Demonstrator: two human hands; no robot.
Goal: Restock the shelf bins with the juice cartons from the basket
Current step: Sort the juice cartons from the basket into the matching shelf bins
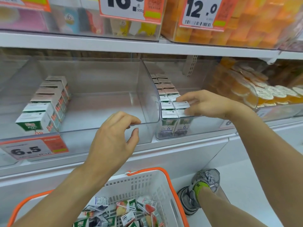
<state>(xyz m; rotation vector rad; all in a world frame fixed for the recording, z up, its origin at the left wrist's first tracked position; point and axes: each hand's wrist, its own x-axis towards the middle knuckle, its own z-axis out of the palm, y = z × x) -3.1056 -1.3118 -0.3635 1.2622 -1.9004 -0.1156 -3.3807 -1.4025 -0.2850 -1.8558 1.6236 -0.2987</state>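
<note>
Two clear shelf bins stand side by side. The left bin (pixel 147 95) holds one row of juice cartons (pixel 47 104) along its left wall. The right bin (pixel 205 126) holds two rows of cartons (pixel 168 102). My right hand (pixel 208 104) reaches over the right bin's front rim, its fingertips touching the tops of the front cartons. My left hand (pixel 114 136) hovers at the left bin's front rim with loosely curled fingers and holds nothing. Below, the white basket (pixel 147 182) with orange handles contains several loose cartons (pixel 124 213).
An orange 6.5 price tag (pixel 32 149) hangs on the shelf edge at left. A bin of orange jelly cups (pixel 255 89) stands to the right. The upper shelf (pixel 131 43) carries more bins and price tags. A grey shoe (pixel 203 185) is on the floor beside the basket.
</note>
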